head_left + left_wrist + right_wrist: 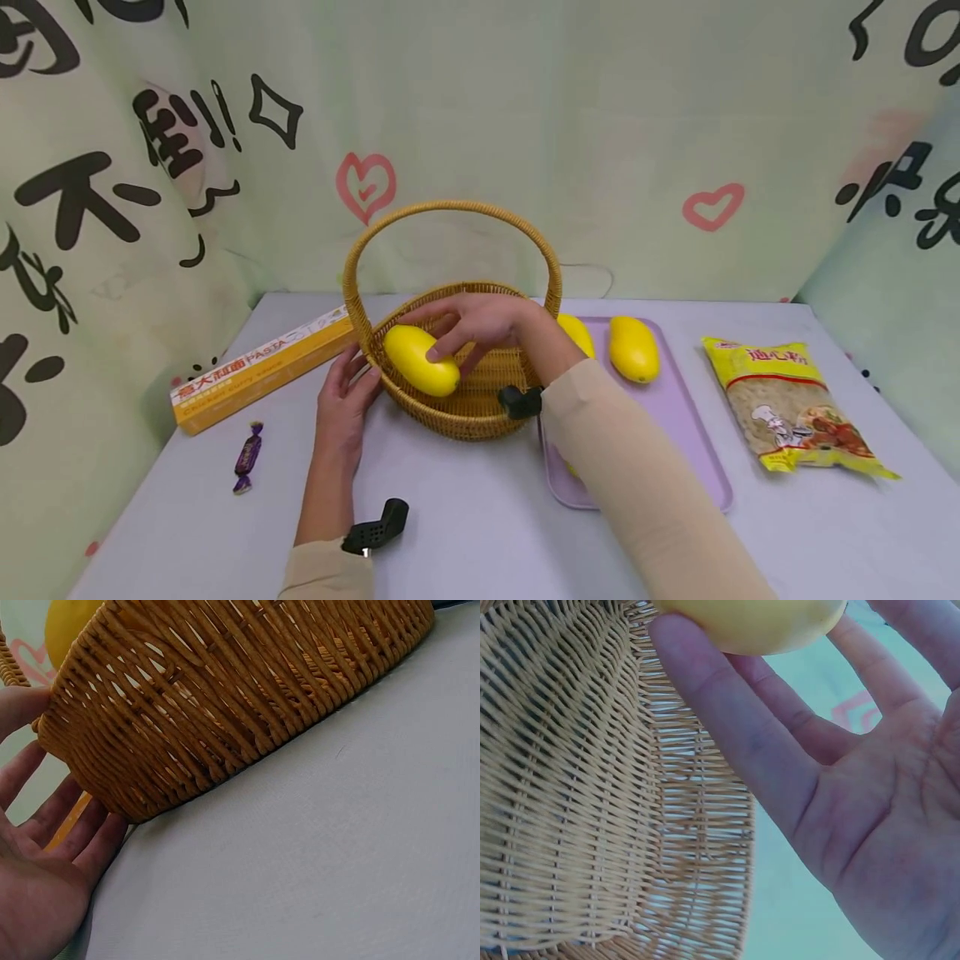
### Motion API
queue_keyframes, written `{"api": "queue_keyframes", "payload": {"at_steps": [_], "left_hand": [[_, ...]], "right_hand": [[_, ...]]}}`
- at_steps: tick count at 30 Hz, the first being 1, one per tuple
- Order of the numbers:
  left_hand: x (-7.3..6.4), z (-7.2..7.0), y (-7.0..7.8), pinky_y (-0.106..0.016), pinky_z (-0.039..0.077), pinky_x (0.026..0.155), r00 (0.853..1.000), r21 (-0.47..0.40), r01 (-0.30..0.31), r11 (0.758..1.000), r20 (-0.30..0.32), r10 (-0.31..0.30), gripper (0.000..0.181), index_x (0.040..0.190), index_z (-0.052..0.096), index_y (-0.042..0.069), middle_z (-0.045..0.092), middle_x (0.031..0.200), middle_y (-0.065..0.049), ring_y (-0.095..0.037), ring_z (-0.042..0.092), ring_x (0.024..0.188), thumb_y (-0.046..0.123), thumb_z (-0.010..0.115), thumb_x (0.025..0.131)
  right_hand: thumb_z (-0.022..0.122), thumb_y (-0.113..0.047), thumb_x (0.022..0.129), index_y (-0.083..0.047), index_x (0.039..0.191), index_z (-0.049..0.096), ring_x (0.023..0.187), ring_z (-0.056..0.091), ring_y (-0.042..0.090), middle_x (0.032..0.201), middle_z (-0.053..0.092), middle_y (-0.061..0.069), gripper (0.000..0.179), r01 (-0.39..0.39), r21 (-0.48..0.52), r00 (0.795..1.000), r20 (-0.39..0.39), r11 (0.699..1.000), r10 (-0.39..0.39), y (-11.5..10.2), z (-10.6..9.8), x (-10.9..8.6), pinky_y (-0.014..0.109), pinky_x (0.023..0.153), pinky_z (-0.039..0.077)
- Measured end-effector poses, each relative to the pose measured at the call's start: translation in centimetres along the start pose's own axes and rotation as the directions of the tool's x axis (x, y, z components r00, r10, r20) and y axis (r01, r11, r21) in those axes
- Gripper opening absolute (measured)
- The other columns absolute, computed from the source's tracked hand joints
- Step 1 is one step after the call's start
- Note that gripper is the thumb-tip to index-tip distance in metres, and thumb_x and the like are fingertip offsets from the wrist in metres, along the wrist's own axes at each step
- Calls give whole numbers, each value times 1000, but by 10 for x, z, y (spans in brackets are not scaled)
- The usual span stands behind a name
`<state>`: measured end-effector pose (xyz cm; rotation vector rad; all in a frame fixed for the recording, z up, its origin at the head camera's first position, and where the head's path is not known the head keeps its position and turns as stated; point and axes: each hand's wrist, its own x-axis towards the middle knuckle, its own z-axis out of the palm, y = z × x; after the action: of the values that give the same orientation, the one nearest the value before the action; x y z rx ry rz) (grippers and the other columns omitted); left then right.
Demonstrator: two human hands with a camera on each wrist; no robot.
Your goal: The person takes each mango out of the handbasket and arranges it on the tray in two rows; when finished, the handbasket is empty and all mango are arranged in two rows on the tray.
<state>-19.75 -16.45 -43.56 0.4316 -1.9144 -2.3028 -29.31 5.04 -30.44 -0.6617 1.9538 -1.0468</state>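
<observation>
In the head view a wicker basket [465,427] with a tall arched handle stands mid-table. My right hand [483,321] reaches inside it and holds a yellow mango [422,360] between thumb and fingers, near the basket's left end. The right wrist view shows the thumb and fingertips against the mango [757,626]. My left hand [347,404] touches the outside of the basket's left end. In the left wrist view its thumb lies at the rim of the basket [225,712], the other fingers fairly straight along the wall.
A lilac tray [678,433] with yellow mangoes [633,350] lies right of the basket, partly covered by my right sleeve. Beyond it is a bag of noodles [795,408]. A pasta box [262,367] and a purple-wrapped candy [248,457] lie to the left.
</observation>
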Motion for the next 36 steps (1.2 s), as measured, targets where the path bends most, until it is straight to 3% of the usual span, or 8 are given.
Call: {"api": "queue_keyframes", "payload": {"at_steps": [7, 15, 26, 36], "left_hand": [[-2, 1, 0, -32, 43, 119, 1000, 9, -6, 1000, 2, 6, 63, 159, 40, 32, 45, 160, 0, -14, 48, 141, 29, 66, 102], [-2, 1, 2, -30, 43, 119, 1000, 2, -9, 1000, 2, 9, 61, 159, 39, 32, 44, 160, 0, -14, 49, 140, 27, 63, 104], [-3, 3, -1, -30, 44, 117, 1000, -8, -27, 1000, 6, 27, 61, 160, 39, 28, 45, 159, -2, -14, 50, 140, 25, 63, 104], [-3, 3, -1, -30, 44, 118, 1000, -13, -26, 1000, 11, 26, 60, 159, 40, 30, 45, 159, -1, -14, 50, 140, 25, 63, 104]], "right_hand": [[75, -16, 94, -35, 147, 57, 134, 54, 27, 148, 54, 6, 60, 18, 30, 999, -32, 999, -17, -2, 1, -22, 45, 91, 63], [74, -21, 94, -39, 146, 57, 137, 49, 25, 146, 53, 2, 58, 43, -21, 996, -80, 999, -44, -4, -1, -49, 44, 90, 63], [76, -26, 93, -42, 149, 53, 120, 63, 26, 146, 53, 5, 62, 11, -77, 985, -168, 997, -24, 4, -4, -89, 42, 88, 64], [76, -27, 92, -43, 149, 52, 114, 65, 28, 144, 55, 7, 63, -34, -73, 975, -221, 997, 17, 10, -9, -121, 45, 88, 62]]}}
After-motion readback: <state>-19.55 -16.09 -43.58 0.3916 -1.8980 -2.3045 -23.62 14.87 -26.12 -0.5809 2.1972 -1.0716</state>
